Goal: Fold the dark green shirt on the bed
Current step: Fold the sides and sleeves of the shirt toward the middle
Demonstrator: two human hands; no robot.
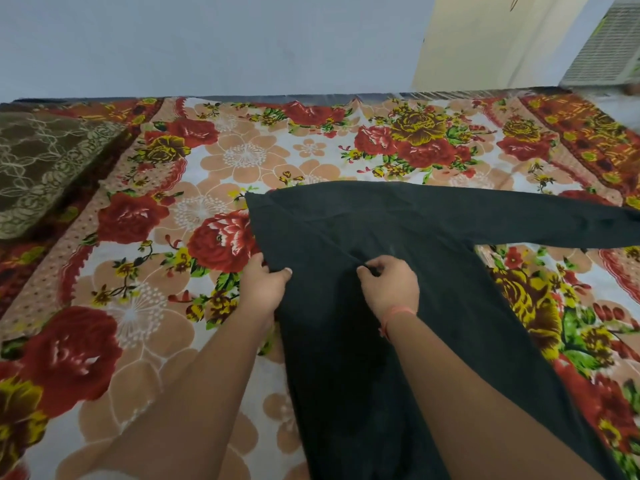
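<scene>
Hands, two, bare, both on the shirt (398,306). Left hand (263,289): curled over the shirt's left edge, thumb on top, fingers (256,263) tucked beneath, cloth gripped between them. Right hand (389,285): near the shirt's middle, a little right of the left hand, fingers (369,270) bent inward and pinching a small ridge of cloth; a thin red thread (394,315) circles its wrist.

Shirt: dark green, nearly black in this light, spread flat and running from the bottom edge of view up toward the far side. One long sleeve (554,223) stretches out to the right from the shirt's upper part, past the frame edge. The left side ends in a straight, angled edge. Both forearms lie over the shirt's lower part and hide some of it.

Blanket (45,168): brown with a pale leaf pattern, folded, well left of the shirt and farther back.

Bed (145,271): beneath the shirt, covered in a sheet of large red, peach and yellow flowers on white.

Wall (207,43): pale blue-grey, beyond the bed. Cream panel (485,39), above and behind the shirt's sleeve.
</scene>
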